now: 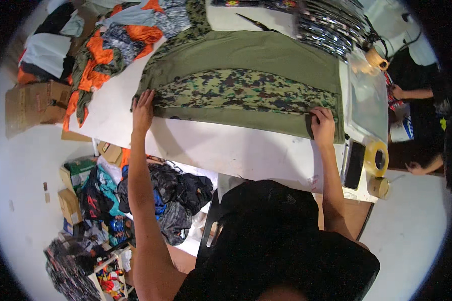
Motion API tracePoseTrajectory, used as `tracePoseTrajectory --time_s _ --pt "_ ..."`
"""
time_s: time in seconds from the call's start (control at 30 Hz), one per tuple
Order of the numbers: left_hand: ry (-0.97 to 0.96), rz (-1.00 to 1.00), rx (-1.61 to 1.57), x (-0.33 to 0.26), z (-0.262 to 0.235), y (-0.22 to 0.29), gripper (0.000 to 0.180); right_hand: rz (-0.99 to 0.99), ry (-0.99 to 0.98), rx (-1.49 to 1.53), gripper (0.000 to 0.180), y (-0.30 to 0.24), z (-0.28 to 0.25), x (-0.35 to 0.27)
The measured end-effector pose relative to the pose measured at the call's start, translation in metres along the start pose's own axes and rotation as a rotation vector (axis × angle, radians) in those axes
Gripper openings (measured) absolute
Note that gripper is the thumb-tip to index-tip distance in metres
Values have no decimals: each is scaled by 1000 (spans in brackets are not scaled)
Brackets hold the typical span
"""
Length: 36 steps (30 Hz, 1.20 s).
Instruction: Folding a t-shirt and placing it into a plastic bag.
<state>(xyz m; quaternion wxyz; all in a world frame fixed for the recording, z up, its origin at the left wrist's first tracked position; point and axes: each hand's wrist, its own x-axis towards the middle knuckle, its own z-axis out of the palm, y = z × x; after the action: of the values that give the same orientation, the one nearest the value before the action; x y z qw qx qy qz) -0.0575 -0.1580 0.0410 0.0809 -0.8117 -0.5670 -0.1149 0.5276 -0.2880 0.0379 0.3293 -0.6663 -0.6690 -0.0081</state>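
An olive-green shirt (221,52) lies spread on the white table (221,150) in front of me. One camouflage sleeve (241,90) is laid across it from side to side. My left hand (143,108) grips the shirt at its left edge, beside one end of this camouflage band; the thumb is hard to see. At the other end, my right hand (322,120) has its fingers curled onto the cloth near the shirt's right edge. More camouflage cloth (198,22) extends off the shirt toward the far left.
Orange and grey-patterned garments (103,55) are heaped at the far left. Black scissors (256,22) and stacked shiny packets (331,27) lie at the back. A phone (354,165) and tape roll (376,158) sit near the right edge. Another person's hand (417,168) shows beyond.
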Motion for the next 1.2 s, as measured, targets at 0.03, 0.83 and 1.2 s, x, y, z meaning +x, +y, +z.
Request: tracePoseTrajectory --time_s 0.03,0.83,1.2 --pt "12 26 -16 4 1 0 54 18 6 -21 22 -2 -5 -1" --pt "14 5 -8 -5 15 -6 70 101 69 -354 30 20 -48 -34" --pt "-21 -85 39 -14 15 47 59 -225 -280 -38 49 -116 49 13"
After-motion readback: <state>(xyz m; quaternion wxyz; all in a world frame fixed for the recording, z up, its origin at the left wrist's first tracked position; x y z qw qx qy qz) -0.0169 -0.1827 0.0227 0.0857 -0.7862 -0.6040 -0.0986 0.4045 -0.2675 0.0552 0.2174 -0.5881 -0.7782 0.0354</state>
